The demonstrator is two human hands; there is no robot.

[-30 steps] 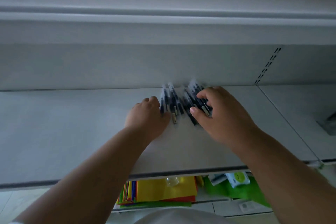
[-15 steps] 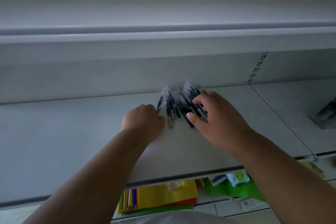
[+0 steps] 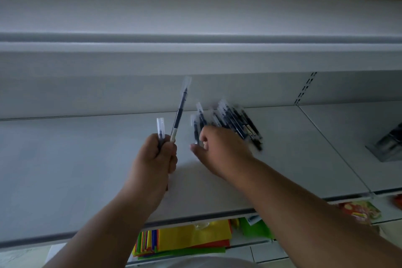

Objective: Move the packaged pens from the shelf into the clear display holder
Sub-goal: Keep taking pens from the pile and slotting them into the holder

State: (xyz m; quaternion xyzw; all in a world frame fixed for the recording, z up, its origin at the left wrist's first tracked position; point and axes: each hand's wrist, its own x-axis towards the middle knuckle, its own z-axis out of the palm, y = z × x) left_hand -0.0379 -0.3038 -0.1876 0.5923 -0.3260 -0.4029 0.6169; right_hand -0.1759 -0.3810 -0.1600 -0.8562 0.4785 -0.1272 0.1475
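From the loose pile of clear-sleeved dark pens (image 3: 235,124), the flat white shelf board (image 3: 65,169) lies bare toward 9 o'clock and toward 6 o'clock down to its front edge. At 12 o'clock the white back panel (image 3: 108,93) closes the way, with the upper shelf's white front lip (image 3: 195,56) overhanging. At 3 o'clock, well apart, stands a clear plastic display holder (image 3: 389,146).

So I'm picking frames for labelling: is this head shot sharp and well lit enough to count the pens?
Head view: dim and bluish overall; the pile of pens by the right hand is motion-smeared, so no count there; the two pens in the left hand are sharper; wide-angle bending curves the shelf edge.
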